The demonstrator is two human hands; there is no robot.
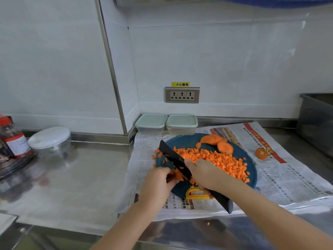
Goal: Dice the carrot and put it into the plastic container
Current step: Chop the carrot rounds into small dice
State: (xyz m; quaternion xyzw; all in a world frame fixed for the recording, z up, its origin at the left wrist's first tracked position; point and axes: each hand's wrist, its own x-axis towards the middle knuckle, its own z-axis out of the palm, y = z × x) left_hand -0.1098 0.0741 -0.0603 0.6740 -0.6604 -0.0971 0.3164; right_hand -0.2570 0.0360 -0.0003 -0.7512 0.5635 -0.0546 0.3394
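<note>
1. Right grip (203,175): fingers wrapped tight around the black knife (172,155), whose blade slants down onto the blue cutting board (241,150).
2. Left grip (158,179): fingers curled down, pinching carrot pieces (177,176) just beside the blade.
3. Diced carrot (216,160): heaped across the board, with uncut slices (224,147) at its far edge.
4. Plastic containers (181,124): two, lidded, side by side at the wall beyond the board.
5. Newspaper (279,177): spread on the counter (81,177) beneath the board.
</note>
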